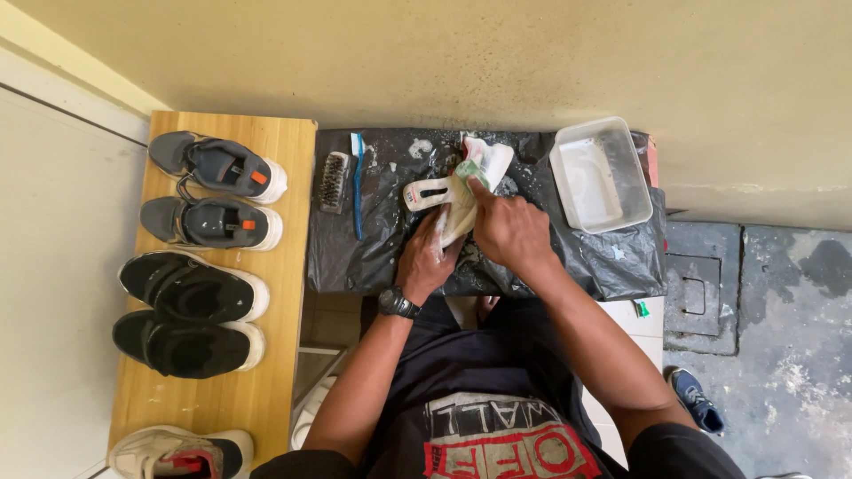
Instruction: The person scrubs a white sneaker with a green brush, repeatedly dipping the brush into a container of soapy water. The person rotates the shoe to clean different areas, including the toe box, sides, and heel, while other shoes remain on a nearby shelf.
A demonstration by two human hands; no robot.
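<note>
1. I see my left hand (424, 259) gripping the heel end of a white shoe (451, 197), fingers clenched around it, a black watch (398, 304) on the wrist.
2. My right hand (510, 231) is closed on a white cloth (486, 161), pressing it onto the shoe's top at about 1 o'clock from the left hand.
3. The shoe lies on a black plastic sheet (373, 248) covering the table, near its centre, toe pointing to 11 o'clock.
4. A brush (335, 182) and a blue toothbrush (358, 186) lie side by side at 9 o'clock from the shoe, well apart from it.
5. A clear tub (601, 174) sits at 3 o'clock on the sheet.
6. Two grey sneakers (216, 188) and two black sneakers (188, 312) line a wooden bench (284, 266) at far 9 o'clock.
</note>
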